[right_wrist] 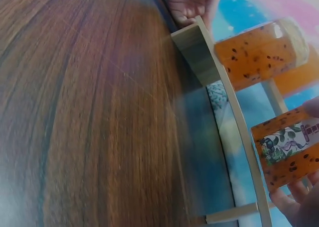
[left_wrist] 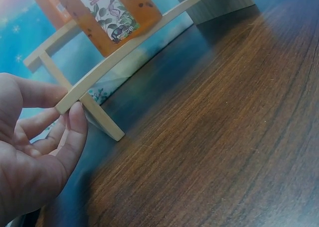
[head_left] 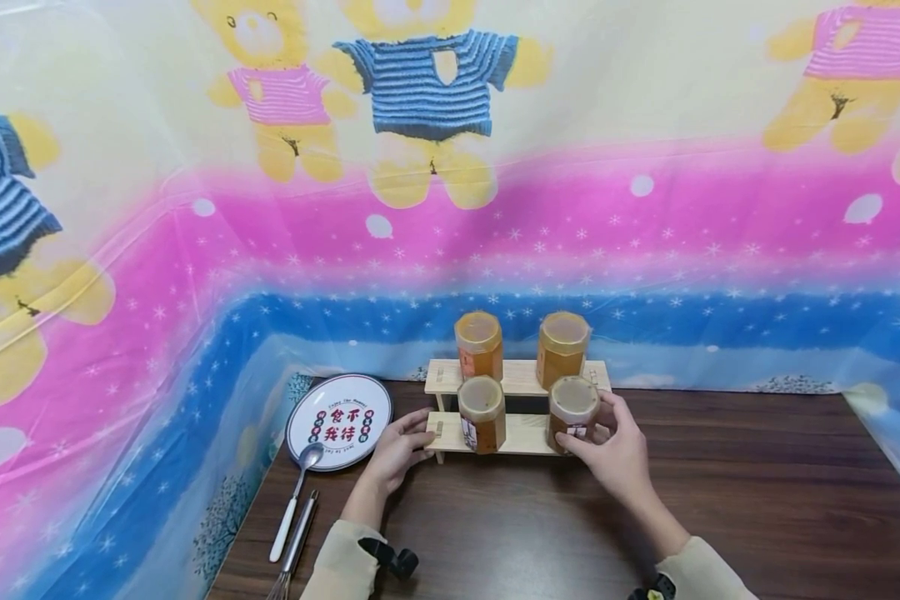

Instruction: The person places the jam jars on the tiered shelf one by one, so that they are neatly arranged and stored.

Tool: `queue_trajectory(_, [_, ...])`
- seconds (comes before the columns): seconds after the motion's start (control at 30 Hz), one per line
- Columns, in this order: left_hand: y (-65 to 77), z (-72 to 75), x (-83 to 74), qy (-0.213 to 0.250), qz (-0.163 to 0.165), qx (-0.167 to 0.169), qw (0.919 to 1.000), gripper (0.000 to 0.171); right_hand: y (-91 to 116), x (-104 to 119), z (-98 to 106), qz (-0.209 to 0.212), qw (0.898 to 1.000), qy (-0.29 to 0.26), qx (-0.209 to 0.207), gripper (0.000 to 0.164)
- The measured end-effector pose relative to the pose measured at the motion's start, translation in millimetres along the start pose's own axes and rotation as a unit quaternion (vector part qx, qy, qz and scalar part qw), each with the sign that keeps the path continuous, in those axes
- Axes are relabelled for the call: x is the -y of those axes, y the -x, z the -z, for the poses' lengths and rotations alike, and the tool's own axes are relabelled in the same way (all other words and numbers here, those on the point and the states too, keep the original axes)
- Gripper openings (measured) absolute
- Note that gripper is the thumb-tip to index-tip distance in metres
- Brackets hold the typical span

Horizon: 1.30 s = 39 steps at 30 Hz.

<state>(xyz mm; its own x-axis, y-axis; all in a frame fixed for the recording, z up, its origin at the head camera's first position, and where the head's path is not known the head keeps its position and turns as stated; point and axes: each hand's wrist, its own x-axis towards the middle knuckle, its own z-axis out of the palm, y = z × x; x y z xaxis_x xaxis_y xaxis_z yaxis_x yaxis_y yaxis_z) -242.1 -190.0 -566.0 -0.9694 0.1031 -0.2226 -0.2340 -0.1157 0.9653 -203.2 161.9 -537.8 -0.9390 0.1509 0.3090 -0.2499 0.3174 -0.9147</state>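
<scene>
A two-tier wooden rack [head_left: 527,423] stands on the dark table near the back cloth. My left hand [head_left: 397,451] pinches the left end of its lower board, thumb and finger on either side of the wood in the left wrist view. On the right part of that board, my right hand [head_left: 621,448] grips an amber jar [head_left: 572,406] with a printed label, thumb in front and fingers round the side. The jar's base sits at the board. A matching jar [head_left: 483,415] with dark specks stands on the lower left. Two more jars, left [head_left: 479,346] and right [head_left: 562,350], stand on the upper board.
A white plate [head_left: 363,388] with red characters lies left of the rack. A white-handled spoon [head_left: 285,525] rests with its bowl on the plate's rim; a whisk [head_left: 297,537] lies beside it. Behind hangs a cloth [head_left: 682,333] printed with bears.
</scene>
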Motion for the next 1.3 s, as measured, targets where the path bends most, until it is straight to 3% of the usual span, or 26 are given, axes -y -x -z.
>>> queue_trajectory(0.43, [-1.0, -0.2, 0.9, -0.008, -0.004, 0.001, 1.0000, 0.058, 0.5, 0.6, -11.5, -0.009, 1.000, -0.002, -0.005, 0.080])
queue_trajectory(0.97, [-3.2, -0.4, 0.9, -0.011, -0.002, 0.004, 0.9999, 0.057, -0.1, -0.5, -11.3, -0.012, 1.000, -0.019, 0.000, 0.081])
queue_trajectory(1.3, [-3.9, -1.6, -0.6, -0.014, 0.001, 0.005, 0.9999, 0.058, -3.4, -6.4, -2.4, -0.019, 0.999, -0.035, 0.023, 0.094])
